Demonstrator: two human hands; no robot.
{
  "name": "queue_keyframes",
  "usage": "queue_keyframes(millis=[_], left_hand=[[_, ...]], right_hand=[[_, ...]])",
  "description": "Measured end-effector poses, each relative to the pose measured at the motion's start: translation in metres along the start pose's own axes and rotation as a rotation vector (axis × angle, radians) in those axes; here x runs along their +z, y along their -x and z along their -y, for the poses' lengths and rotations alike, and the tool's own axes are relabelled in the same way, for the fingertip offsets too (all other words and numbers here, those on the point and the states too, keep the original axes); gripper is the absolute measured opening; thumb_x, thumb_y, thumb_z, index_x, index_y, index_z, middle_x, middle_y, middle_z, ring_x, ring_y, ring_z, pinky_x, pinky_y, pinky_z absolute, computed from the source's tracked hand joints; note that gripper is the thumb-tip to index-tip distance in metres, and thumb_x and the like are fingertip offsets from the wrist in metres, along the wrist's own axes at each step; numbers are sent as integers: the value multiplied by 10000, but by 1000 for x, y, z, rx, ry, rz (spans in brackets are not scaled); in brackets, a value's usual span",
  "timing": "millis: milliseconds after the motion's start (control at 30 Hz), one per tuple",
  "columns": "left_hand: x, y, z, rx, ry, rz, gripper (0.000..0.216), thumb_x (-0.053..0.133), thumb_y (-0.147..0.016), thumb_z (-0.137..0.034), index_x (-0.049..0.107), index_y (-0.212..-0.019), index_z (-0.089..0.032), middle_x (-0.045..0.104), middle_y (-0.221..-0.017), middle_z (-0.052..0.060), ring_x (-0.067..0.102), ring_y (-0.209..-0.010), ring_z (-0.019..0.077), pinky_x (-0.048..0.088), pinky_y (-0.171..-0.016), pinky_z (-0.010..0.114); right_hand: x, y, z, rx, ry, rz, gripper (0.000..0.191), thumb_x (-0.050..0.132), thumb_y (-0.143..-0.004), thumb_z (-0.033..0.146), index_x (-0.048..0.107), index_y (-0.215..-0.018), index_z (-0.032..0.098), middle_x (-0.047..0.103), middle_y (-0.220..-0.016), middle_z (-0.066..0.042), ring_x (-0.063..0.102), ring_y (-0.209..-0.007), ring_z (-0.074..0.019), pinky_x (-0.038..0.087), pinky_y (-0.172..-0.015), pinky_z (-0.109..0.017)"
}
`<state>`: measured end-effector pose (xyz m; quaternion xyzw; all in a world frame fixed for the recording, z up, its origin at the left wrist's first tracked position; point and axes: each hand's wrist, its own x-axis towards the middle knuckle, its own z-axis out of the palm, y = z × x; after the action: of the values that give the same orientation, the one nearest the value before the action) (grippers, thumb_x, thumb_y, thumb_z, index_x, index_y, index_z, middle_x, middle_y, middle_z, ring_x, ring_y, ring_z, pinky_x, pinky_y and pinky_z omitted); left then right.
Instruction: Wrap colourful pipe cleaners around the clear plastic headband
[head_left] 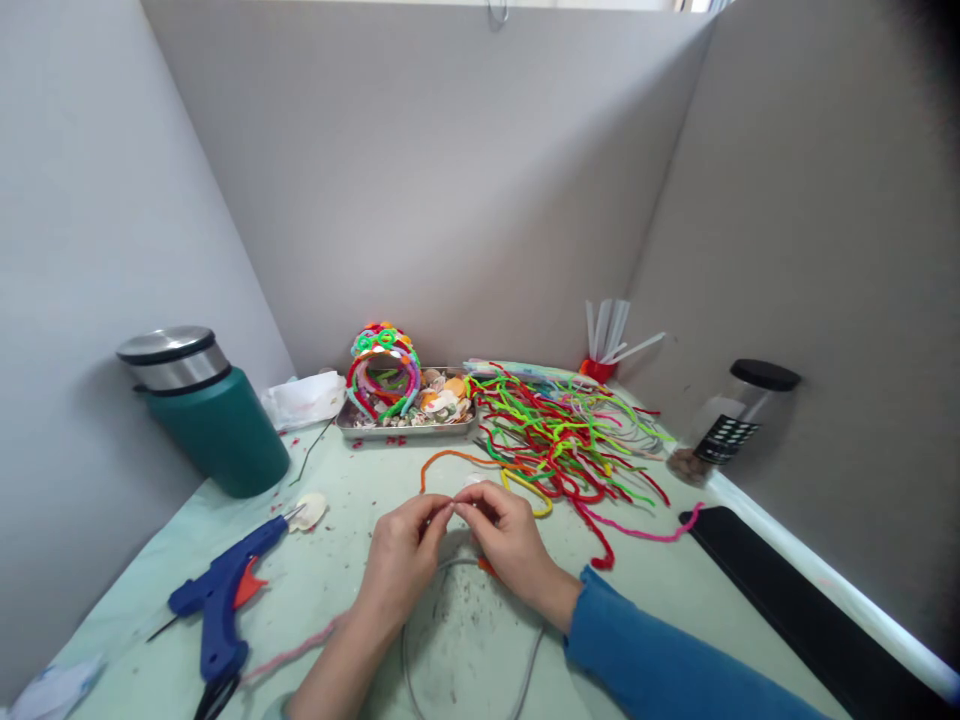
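My left hand (pixel 403 548) and my right hand (pixel 511 540) meet at the fingertips above the table, both in a pinch. Whatever lies between the fingertips is too small to make out. Below them rests a thin grey hoop (pixel 406 655), shaped like a headband, with a bit of orange at its top beside my right hand. An orange pipe cleaner (pixel 450 454) and a bent yellow one (pixel 541 497) lie just beyond the hands. Under my left forearm passes a pink pipe cleaner (pixel 289 655).
A blue glue gun (pixel 221 590) lies at left, nozzle on a whitish pad (pixel 313 510). Behind it stands a teal bottle (pixel 225 430). At the back are a metal tray (pixel 409 432) with decorated headbands, a pipe cleaner heap (pixel 562 435), glue sticks (pixel 609 325) and a black-lidded jar (pixel 739 415).
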<state>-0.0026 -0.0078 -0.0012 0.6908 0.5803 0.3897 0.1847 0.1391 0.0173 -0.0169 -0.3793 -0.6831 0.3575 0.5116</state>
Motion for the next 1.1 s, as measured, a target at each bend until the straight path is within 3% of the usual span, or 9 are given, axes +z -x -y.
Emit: queue_keyframes(millis=[233, 467, 600, 733, 867, 1100], left_hand=[[-1, -1, 1, -50, -36, -35, 276, 436, -819, -329, 674, -841, -191, 700, -782, 34, 604, -659, 149, 429, -628, 225], [0, 1, -1, -59, -4, 13, 287, 439, -814, -344, 677, -837, -186, 674, -691, 15, 560, -588, 129, 392, -579, 202], [0, 0, 1, -88, 81, 39, 305, 444, -810, -365, 668, -863, -165, 615, -597, -5, 477, -509, 107, 340, -503, 192], [-1, -1, -2, -131, 189, 93, 314, 460, -799, -380, 673, -823, -151, 546, -537, -21, 391, -468, 90, 282, -451, 187], [0, -1, -8, -140, 281, 150, 333, 467, -794, -403, 677, -835, -148, 533, -545, -27, 352, -461, 79, 254, -441, 184], [3, -3, 4, -171, 264, 65, 327, 496, -773, -412, 674, -785, -139, 557, -565, -11, 406, -492, 95, 286, -469, 192]], right_hand=[[-3, 0, 2, -102, 107, 2, 101, 517, -816, 199, 617, -813, 205, 591, -778, -32, 528, -715, -164, 389, -643, -268], [-3, 1, 1, -143, 169, 33, 112, 498, -821, 189, 596, -770, 200, 559, -755, -32, 501, -711, -166, 368, -653, -277], [-2, -1, 1, 7, -28, 34, 93, 511, -808, 214, 561, -733, 193, 525, -683, -2, 476, -637, -138, 364, -588, -247], [2, -3, 0, 293, -473, 84, 103, 530, -791, 283, 514, -743, 194, 449, -527, 57, 373, -451, -87, 285, -442, -200], [2, -5, -1, 406, -814, 85, 139, 579, -755, 297, 508, -741, 179, 451, -547, 58, 335, -436, -58, 255, -422, -174], [-2, -10, -8, 396, -601, 136, 189, 578, -767, 353, 548, -831, 177, 498, -563, 47, 401, -436, -65, 282, -400, -174]])
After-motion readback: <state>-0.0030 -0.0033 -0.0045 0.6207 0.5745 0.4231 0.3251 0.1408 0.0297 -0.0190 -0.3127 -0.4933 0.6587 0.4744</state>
